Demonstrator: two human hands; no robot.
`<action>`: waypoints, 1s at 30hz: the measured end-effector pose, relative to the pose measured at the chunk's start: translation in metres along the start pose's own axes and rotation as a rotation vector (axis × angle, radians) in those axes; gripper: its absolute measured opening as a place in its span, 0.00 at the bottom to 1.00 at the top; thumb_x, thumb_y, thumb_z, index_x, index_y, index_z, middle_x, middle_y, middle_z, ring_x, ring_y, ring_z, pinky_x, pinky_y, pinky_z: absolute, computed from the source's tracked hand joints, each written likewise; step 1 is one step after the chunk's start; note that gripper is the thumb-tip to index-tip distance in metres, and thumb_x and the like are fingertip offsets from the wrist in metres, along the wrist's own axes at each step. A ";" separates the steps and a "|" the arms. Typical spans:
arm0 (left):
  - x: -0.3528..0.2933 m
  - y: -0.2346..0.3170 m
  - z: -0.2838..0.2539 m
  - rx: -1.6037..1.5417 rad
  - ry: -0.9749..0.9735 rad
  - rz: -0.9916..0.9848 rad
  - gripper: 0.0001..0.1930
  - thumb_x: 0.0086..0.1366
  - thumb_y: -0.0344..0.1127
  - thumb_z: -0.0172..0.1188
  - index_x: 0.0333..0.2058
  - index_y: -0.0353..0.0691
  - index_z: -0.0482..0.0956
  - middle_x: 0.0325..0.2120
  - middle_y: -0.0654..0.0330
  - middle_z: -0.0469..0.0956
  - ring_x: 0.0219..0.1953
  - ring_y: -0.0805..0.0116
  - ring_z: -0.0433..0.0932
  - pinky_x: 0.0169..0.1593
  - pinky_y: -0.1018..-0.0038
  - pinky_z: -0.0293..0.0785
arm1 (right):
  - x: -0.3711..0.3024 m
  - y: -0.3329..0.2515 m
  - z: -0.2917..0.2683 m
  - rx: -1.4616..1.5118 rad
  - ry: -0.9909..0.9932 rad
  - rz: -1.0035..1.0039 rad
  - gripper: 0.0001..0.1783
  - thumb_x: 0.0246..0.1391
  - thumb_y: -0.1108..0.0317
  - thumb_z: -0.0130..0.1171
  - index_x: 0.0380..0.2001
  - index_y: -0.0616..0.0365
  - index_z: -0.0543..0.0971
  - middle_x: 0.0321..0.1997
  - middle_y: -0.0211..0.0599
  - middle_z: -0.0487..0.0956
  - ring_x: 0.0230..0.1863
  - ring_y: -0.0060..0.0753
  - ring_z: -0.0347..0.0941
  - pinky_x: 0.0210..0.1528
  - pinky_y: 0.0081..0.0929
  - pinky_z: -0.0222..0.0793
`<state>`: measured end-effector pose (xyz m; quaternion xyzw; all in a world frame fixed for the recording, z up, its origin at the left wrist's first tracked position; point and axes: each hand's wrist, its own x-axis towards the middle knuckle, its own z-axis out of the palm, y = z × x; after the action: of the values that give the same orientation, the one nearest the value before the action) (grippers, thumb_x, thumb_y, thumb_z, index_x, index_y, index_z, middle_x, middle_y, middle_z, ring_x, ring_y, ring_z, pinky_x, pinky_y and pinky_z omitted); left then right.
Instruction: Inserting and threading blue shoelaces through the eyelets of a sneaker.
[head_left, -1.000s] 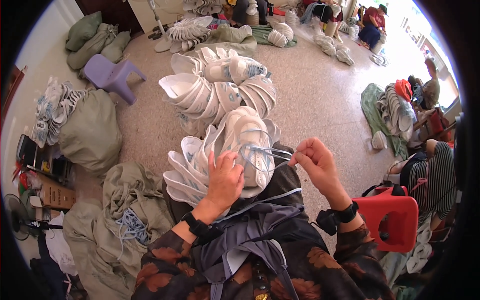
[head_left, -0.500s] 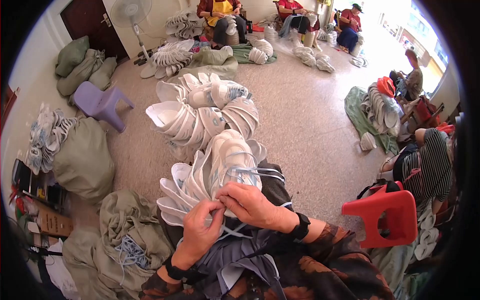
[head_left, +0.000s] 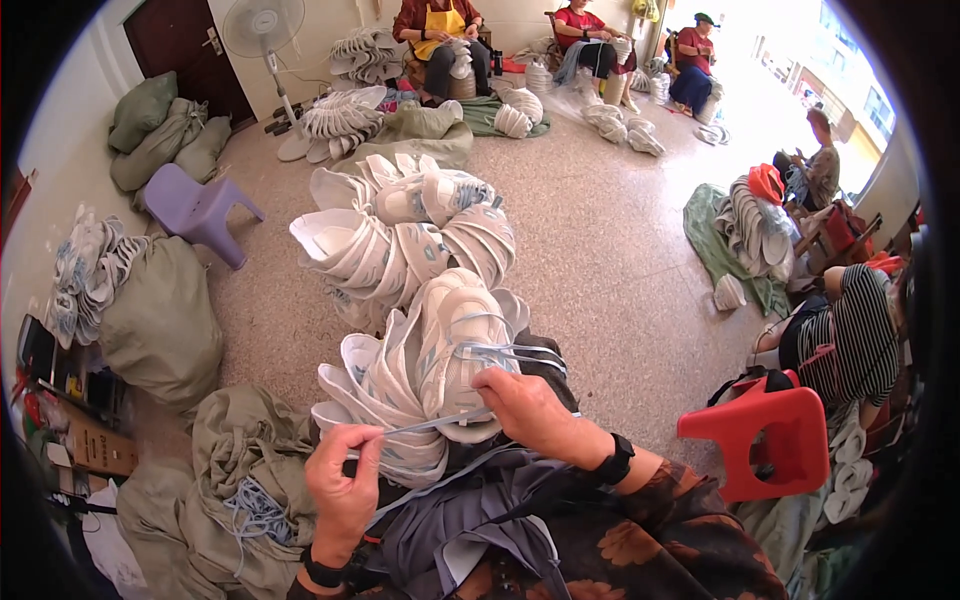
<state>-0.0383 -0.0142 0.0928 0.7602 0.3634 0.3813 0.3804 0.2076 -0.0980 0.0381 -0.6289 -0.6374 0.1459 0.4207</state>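
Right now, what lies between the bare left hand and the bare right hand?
In the head view, a thin, pale-blue shoelace stretches from the left hand to the right hand, crossing in front of stacked white shoes.

A dark top [head_left: 560, 560], brown shading to black, clothes the person I follow from afar, its fabric printed with large rust-orange, leaf-like shapes. On my feed the print shows clearest along the loose right sleeve [head_left: 672, 490], which ends short of the wrist; I catch only a sliver of the left sleeve [head_left: 304, 588] at the lower edge. The left hand [head_left: 343, 490] and the right hand [head_left: 535, 410] are bare, each with a black wristband [head_left: 616, 460] below it. Bluish-grey cloth [head_left: 450, 520], possibly an apron, gathers in folds across the lap, showing a paler patch [head_left: 463, 560]. Dark legwear [head_left: 545, 365] covers the right knee.
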 end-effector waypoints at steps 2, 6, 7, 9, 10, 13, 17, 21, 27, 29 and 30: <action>-0.002 0.000 0.011 -0.008 -0.084 0.000 0.04 0.61 0.20 0.63 0.35 0.33 0.81 0.29 0.56 0.80 0.31 0.67 0.79 0.38 0.75 0.74 | -0.002 0.000 -0.002 -0.040 0.004 0.035 0.08 0.60 0.76 0.55 0.42 0.62 0.74 0.30 0.49 0.79 0.34 0.56 0.79 0.35 0.39 0.74; -0.004 -0.004 0.036 -0.046 -0.225 0.045 0.06 0.62 0.19 0.61 0.37 0.34 0.81 0.29 0.55 0.81 0.31 0.65 0.81 0.38 0.73 0.75 | 0.004 -0.014 0.007 0.200 0.077 -0.072 0.07 0.60 0.76 0.54 0.41 0.62 0.73 0.30 0.51 0.79 0.33 0.60 0.77 0.34 0.46 0.72; -0.003 -0.003 0.042 -0.080 -0.240 0.054 0.06 0.62 0.19 0.61 0.37 0.34 0.81 0.29 0.55 0.81 0.31 0.65 0.81 0.38 0.73 0.76 | 0.006 -0.019 0.010 0.262 0.114 -0.171 0.07 0.59 0.77 0.54 0.41 0.62 0.73 0.31 0.51 0.79 0.33 0.61 0.77 0.35 0.45 0.72; -0.003 -0.004 0.050 -0.112 -0.222 0.053 0.07 0.64 0.20 0.60 0.40 0.34 0.79 0.30 0.55 0.82 0.31 0.66 0.82 0.38 0.74 0.77 | 0.002 -0.026 0.010 0.300 0.095 -0.170 0.07 0.59 0.77 0.54 0.41 0.63 0.73 0.31 0.52 0.79 0.34 0.60 0.77 0.35 0.44 0.73; -0.001 0.001 0.053 -0.173 -0.199 -0.011 0.07 0.65 0.20 0.59 0.42 0.34 0.79 0.30 0.55 0.82 0.32 0.66 0.83 0.39 0.74 0.77 | -0.002 -0.029 0.009 0.317 0.013 -0.086 0.07 0.59 0.77 0.54 0.41 0.63 0.73 0.31 0.52 0.79 0.34 0.59 0.78 0.35 0.43 0.73; -0.001 0.003 0.055 -0.235 -0.186 -0.082 0.08 0.66 0.21 0.59 0.44 0.34 0.77 0.32 0.54 0.83 0.34 0.66 0.85 0.40 0.73 0.78 | -0.007 -0.030 0.010 0.323 -0.082 0.003 0.06 0.59 0.77 0.54 0.40 0.62 0.74 0.31 0.51 0.79 0.34 0.58 0.78 0.34 0.42 0.73; -0.003 -0.005 0.051 -0.110 -0.245 -0.001 0.07 0.66 0.22 0.59 0.42 0.34 0.78 0.31 0.53 0.83 0.34 0.64 0.86 0.38 0.72 0.79 | -0.008 -0.031 0.008 0.293 -0.082 -0.051 0.06 0.59 0.76 0.55 0.40 0.62 0.74 0.31 0.50 0.79 0.34 0.58 0.78 0.33 0.43 0.73; -0.002 -0.004 0.048 -0.098 -0.284 0.014 0.05 0.67 0.22 0.59 0.41 0.31 0.78 0.31 0.56 0.84 0.34 0.71 0.84 0.40 0.76 0.79 | -0.008 -0.030 0.006 0.271 -0.101 -0.096 0.07 0.58 0.76 0.55 0.40 0.62 0.75 0.31 0.49 0.79 0.34 0.56 0.78 0.34 0.43 0.73; 0.004 0.000 0.048 0.007 -0.255 0.122 0.03 0.67 0.21 0.59 0.38 0.32 0.79 0.30 0.56 0.85 0.34 0.71 0.85 0.39 0.76 0.79 | -0.007 -0.034 0.005 0.284 -0.074 -0.112 0.08 0.56 0.77 0.57 0.40 0.62 0.75 0.30 0.48 0.79 0.34 0.55 0.78 0.34 0.43 0.73; 0.009 0.002 0.049 0.014 -0.298 0.167 0.03 0.67 0.22 0.59 0.39 0.31 0.79 0.30 0.58 0.85 0.34 0.71 0.85 0.39 0.76 0.79 | -0.009 -0.031 0.004 0.266 -0.056 -0.109 0.08 0.56 0.76 0.57 0.40 0.62 0.76 0.30 0.48 0.78 0.34 0.55 0.78 0.34 0.43 0.73; 0.010 0.004 0.049 0.014 -0.298 0.168 0.03 0.67 0.22 0.59 0.39 0.31 0.79 0.30 0.58 0.85 0.34 0.71 0.85 0.39 0.76 0.79 | -0.010 -0.029 0.003 0.251 -0.041 -0.107 0.08 0.56 0.76 0.58 0.40 0.62 0.76 0.30 0.48 0.78 0.34 0.55 0.78 0.34 0.43 0.73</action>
<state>0.0090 -0.0217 0.0787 0.8386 0.2408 0.2923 0.3915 0.1839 -0.1109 0.0537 -0.5331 -0.6553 0.2148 0.4901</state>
